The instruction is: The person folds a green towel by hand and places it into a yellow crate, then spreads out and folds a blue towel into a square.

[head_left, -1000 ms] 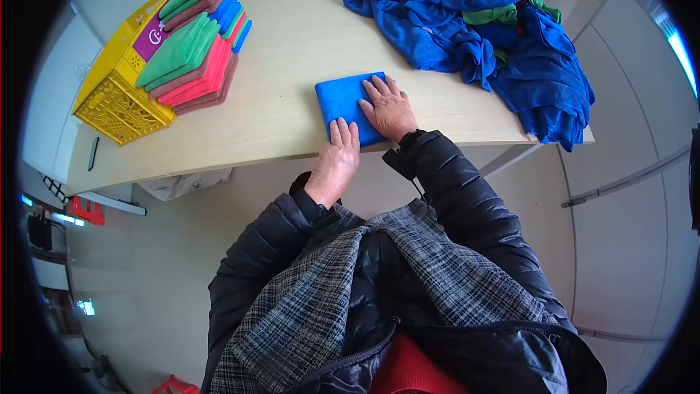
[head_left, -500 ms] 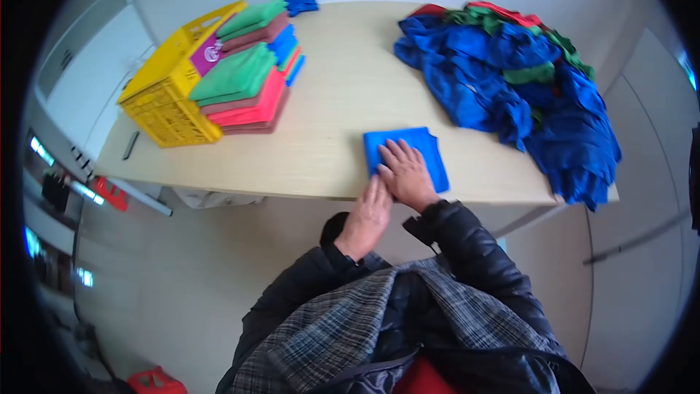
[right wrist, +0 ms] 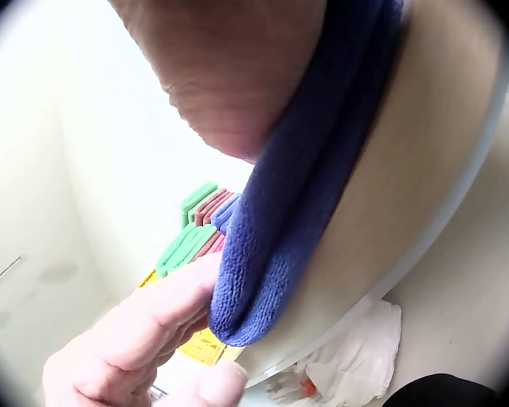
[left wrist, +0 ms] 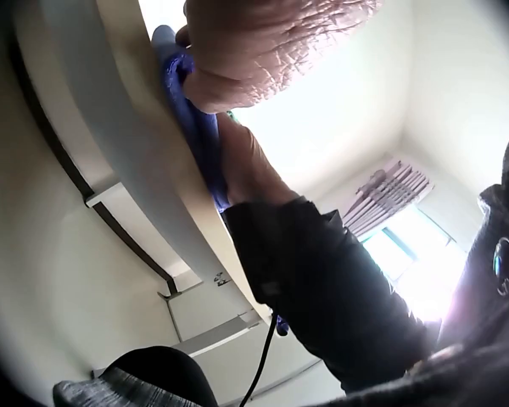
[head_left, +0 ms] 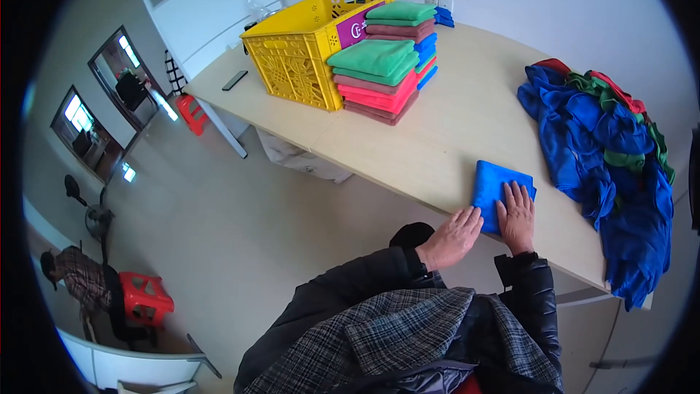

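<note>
A folded blue towel lies flat near the table's front edge. My right hand rests on its top with the fingers straight and spread. At the towel's left front edge, my left hand touches it with extended fingers. The right wrist view shows the towel's thick rounded fold, with the left fingers against its end and the thumb lower down. In the left wrist view the towel is seen edge-on under both hands.
A yellow crate stands at the table's far left, with stacks of folded green, brown, red and blue towels against it. A crumpled heap of mostly blue cloths covers the right end. A phone lies left of the crate. Someone sits on a red stool.
The head view has swung left, bringing in the room and a seated person. My right hand has shifted across the towel and stays on it. The left hand stays at its front left edge.
</note>
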The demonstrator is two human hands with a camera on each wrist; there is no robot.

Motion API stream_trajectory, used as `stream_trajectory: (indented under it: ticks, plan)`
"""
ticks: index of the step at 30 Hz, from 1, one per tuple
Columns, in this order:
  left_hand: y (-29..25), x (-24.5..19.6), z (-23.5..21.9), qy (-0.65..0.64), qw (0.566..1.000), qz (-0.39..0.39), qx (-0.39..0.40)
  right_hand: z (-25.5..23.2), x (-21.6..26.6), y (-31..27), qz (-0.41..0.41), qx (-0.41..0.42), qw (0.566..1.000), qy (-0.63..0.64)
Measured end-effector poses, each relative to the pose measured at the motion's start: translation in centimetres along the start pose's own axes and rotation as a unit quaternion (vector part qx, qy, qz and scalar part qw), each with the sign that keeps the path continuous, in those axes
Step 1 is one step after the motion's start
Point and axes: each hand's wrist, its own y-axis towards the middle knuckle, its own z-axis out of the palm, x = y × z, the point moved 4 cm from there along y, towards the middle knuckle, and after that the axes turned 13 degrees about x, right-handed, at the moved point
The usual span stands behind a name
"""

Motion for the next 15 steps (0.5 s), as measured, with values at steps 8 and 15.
stream_trajectory:
  ticks: [8, 15]
  plan:
    - [4.9, 2.6, -2.3, -0.154, 0.974, -0.005, 0.166, -0.4, -0.5, -0.5, 0.034, 0.034, 0.999, -0.008]
    - [11.2, 4.6, 2.3, -0.168, 0.982, -0.053, -0.063, -0.4, -0.3, 1.4, 0.031, 0.020, 0.999, 0.006]
